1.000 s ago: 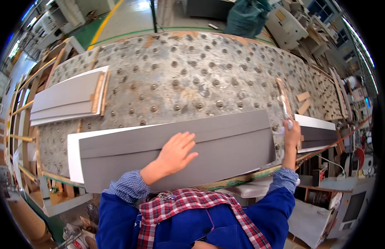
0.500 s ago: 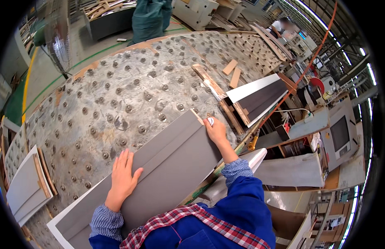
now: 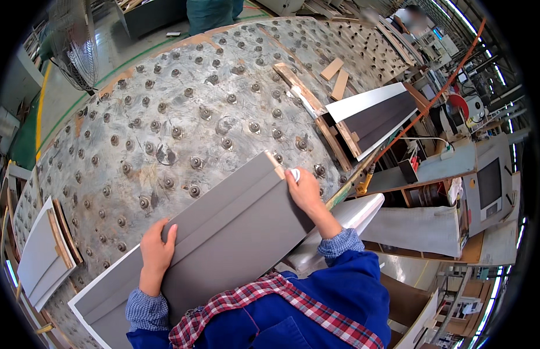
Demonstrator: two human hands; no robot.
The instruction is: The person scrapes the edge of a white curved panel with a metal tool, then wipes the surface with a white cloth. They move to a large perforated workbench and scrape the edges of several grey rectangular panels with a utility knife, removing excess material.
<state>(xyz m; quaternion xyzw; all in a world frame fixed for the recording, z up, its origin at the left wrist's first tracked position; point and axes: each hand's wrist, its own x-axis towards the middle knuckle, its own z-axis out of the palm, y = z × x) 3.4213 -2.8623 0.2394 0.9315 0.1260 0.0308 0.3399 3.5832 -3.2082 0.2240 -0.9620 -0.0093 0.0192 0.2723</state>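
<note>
Fingers (image 3: 157, 227) curl, left hand (image 3: 155, 253) on panel (image 3: 235, 227), right hand (image 3: 306, 189) around white object (image 3: 295, 174).

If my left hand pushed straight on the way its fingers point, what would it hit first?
Most likely one of the studs on the table, just past the far edge of the panel that the left hand touches. Depth is unclear, so it might pass above.
</note>
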